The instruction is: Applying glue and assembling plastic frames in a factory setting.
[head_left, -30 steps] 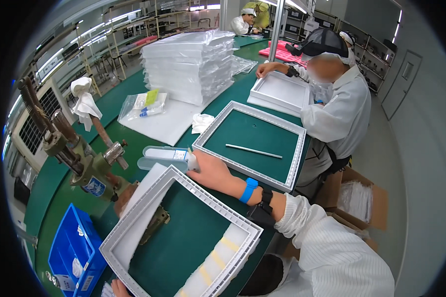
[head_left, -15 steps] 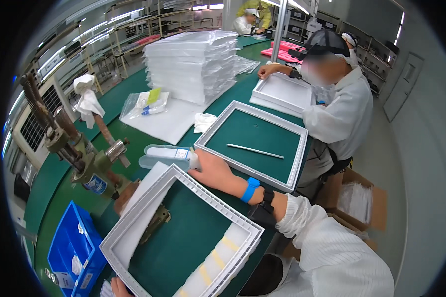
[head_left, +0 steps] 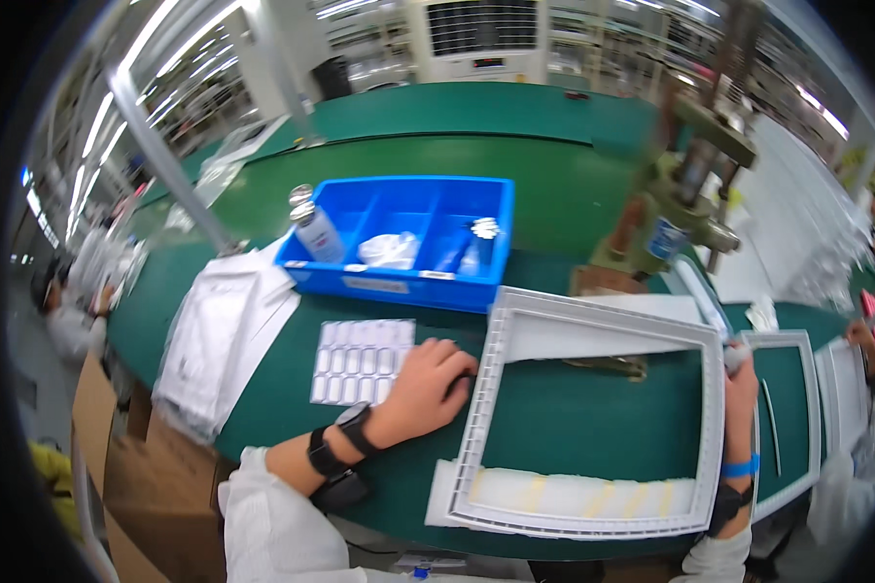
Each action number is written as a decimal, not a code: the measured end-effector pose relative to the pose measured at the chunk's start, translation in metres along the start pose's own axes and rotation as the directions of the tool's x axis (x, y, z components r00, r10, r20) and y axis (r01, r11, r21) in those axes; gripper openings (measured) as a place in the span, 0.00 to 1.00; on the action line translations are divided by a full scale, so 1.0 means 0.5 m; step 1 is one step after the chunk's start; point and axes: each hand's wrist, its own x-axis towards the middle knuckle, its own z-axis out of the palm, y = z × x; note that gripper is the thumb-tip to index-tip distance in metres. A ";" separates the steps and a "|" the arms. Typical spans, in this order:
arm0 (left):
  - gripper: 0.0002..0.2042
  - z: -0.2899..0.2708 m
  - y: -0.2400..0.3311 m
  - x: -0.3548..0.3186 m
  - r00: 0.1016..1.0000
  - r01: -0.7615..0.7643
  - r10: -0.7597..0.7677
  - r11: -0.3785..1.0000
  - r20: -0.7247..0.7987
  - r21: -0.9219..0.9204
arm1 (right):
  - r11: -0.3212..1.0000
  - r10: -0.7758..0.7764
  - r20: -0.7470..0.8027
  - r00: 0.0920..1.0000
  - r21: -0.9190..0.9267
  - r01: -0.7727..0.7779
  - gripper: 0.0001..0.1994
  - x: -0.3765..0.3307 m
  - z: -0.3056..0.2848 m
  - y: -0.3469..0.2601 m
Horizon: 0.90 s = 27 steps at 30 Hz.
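Observation:
A light-grey rectangular frame [head_left: 491,413] lies on the green table before me, with white foam strips [head_left: 564,494] bearing pale yellow tape along its near side. My left hand [head_left: 423,394] is just left of it, fingers curled round a small dark thing I cannot make out. Under and beyond that hand is a sheet of white outlined labels [head_left: 360,355]. At the frame's far right corner is my right hand [head_left: 741,389], fingers closed on a small whitish thing [head_left: 735,359], blurred and partly hidden. A long clear plastic case [head_left: 702,291] lies just beyond.
A blue divided bin [head_left: 399,287] holds a bottle [head_left: 318,233] and small white parts. A green hand press [head_left: 666,214] stands beyond the frame. A second frame [head_left: 809,408] with a thin rod [head_left: 771,428] lies right. Bagged white sheets [head_left: 209,330] and a cardboard box [head_left: 156,486] are left.
My view has swung left, bringing the blue bin, the label sheet and my whole left hand into sight. My right hand remains by the frame's far right corner, near the clear case.

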 end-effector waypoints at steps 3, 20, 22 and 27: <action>0.08 0.005 -0.007 -0.011 1.000 0.004 -0.004 1.000 -0.006 -0.014 | 0.996 -0.073 -0.004 0.997 0.048 0.073 0.21 0.032 0.005 0.096; 0.04 0.028 -0.021 -0.011 0.994 -0.068 0.064 0.997 -0.090 -0.038 | 0.996 -0.078 0.076 0.994 -0.041 0.081 0.30 0.085 0.004 0.121; 0.04 0.006 -0.012 -0.005 0.991 -0.075 0.072 0.997 -0.111 -0.025 | 0.994 -0.088 0.062 0.994 -0.064 0.092 0.31 0.090 -0.007 0.126; 0.11 -0.136 0.011 -0.005 0.772 -0.138 0.107 0.990 -0.627 -0.001 | 0.984 -0.145 0.014 0.989 -0.105 0.146 0.32 0.086 -0.020 0.114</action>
